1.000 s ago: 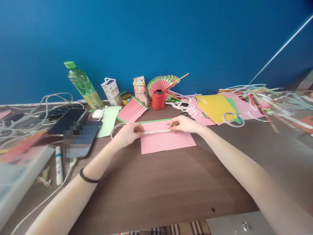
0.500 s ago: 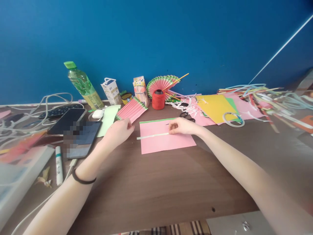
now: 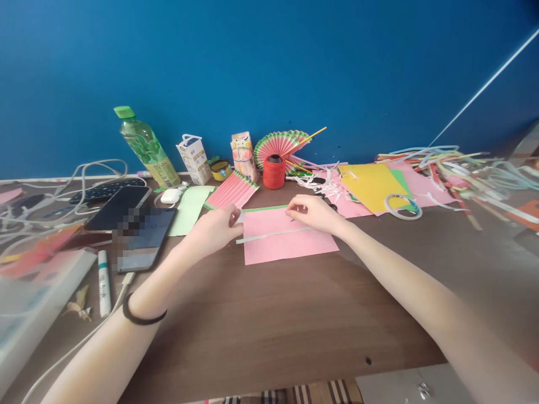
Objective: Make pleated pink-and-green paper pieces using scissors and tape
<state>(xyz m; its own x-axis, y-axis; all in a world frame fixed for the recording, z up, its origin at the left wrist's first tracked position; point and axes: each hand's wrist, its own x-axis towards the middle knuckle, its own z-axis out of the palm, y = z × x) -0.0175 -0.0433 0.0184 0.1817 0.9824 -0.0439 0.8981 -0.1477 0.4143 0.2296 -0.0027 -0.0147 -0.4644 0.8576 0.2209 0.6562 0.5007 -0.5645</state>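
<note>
Pink paper with a green top edge lies on the table, and a pale narrow strip runs across it, its left end past the paper's edge. At the paper's upper left, my left hand is closed on a small white piece. Over the paper's upper right, my right hand has its fingers curled together; what they hold, if anything, is hidden. Black scissors are mostly covered by this hand. Pleated pink paper lies behind my left hand.
A red thread spool stands before a pleated fan. At the left are a bottle, a carton, phones, a marker and cables. Yellow paper, a ring and loose strips lie at the right.
My left hand has moved slightly right, and a white piece now shows at its fingers. My right hand has lifted back off the strip, whose right part now shows further along.
</note>
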